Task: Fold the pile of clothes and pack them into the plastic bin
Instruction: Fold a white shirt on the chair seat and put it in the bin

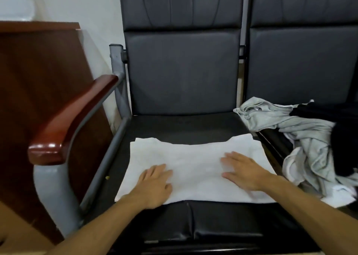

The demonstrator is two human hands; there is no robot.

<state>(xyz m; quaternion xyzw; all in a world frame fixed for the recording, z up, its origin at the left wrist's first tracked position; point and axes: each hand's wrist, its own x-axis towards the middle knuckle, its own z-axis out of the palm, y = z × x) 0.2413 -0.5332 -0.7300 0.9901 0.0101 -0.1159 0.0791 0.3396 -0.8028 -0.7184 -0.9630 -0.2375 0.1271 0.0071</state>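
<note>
A white garment (193,158) lies spread flat on the black chair seat (174,125), its neckline toward the backrest. My left hand (155,183) rests palm down on its lower left part, fingers straight. My right hand (244,169) presses flat on its right part, fingers spread. A pile of unfolded clothes (302,138), light grey with a black piece (341,144) on top, sits on the neighbouring seat to the right. No plastic bin is in view.
A brown wooden armrest (73,119) on a grey metal frame borders the seat on the left. A dark wooden panel (38,80) stands further left. A second black chair back (302,61) is at the right.
</note>
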